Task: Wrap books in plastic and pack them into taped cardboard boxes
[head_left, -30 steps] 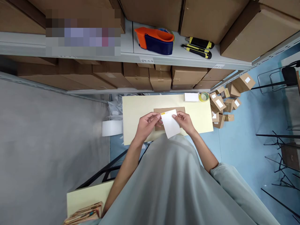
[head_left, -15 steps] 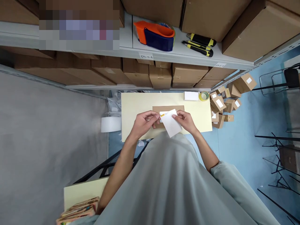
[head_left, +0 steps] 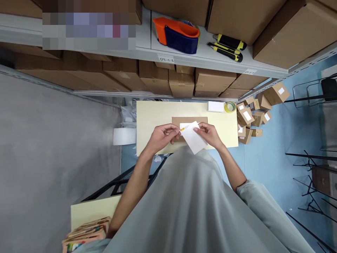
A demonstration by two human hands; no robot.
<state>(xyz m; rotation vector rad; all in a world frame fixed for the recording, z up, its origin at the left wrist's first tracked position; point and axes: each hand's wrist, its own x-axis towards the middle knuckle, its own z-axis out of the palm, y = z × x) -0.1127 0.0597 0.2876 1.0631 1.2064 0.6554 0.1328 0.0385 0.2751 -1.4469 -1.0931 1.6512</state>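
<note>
Held thing: a white sheet (head_left: 194, 140) is held in the air between both hands, just above the near half of a pale yellow table (head_left: 152, 114).
Left grip: the left hand (head_left: 161, 137) is closed to a fingertip pinch on the sheet's upper-left corner, where a small orange mark (head_left: 182, 129) is printed.
Right grip: the right hand (head_left: 210, 135) is closed with thumb and forefinger on the sheet's upper-right edge, and the other fingers are curled beneath it.
Long axis: the sheet is tilted, with its long axis running from the pinched upper edge down and to the right, so that its free lower corner points toward the person's body.
Direction from the grips: the sheet's body hangs below and between the two pinches, closer to the right hand. The left hand is met only at the corner.
Layering: a narrow second white strip seems to show at the left corner, but whether it is a separate layer cannot be told.
Underneath: a flat brown envelope (head_left: 189, 120) lies on the table directly behind the sheet, with its long side set across the table. Contact between the two cannot be judged.
Far edge of the table: a white pad (head_left: 215, 106) and a tape roll (head_left: 230, 106) are set well apart from both hands.
Shelf above: a tape dispenser (head_left: 180, 33) and utility knives (head_left: 228, 47) are left out of reach of either grip.
</note>
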